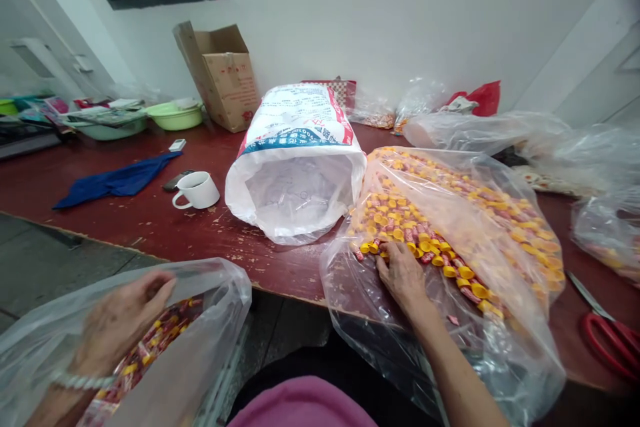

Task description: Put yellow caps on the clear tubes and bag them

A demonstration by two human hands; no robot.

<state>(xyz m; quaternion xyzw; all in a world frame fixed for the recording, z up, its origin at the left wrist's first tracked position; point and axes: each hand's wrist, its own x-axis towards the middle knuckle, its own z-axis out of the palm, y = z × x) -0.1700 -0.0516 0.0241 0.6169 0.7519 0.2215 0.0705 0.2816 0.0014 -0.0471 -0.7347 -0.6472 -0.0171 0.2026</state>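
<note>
My right hand [403, 273] reaches into an open clear plastic bag [350, 287] on the table edge. Its bent fingertips close round a small yellow-capped piece at the near side of a heap of red-and-white pieces with yellow caps [395, 213]. On the left, my left hand [120, 313] hovers over another open clear bag [225, 280], fingers curled in and slightly blurred; what they hold, if anything, is hidden. Similar red and yellow pieces [150, 347] lie inside that bag. Between the two bags, a white printed sack [300, 120] lies with its mouth towards me, holding small clear pieces [295, 197].
A white mug [200, 190] and a blue cloth [120, 177] lie on the red table [200, 233]. Red-handled scissors [607, 330] rest at the right edge. Behind stand a cardboard box [230, 80] and a green basin [175, 117]. More plastic bags [565, 140] crowd the right.
</note>
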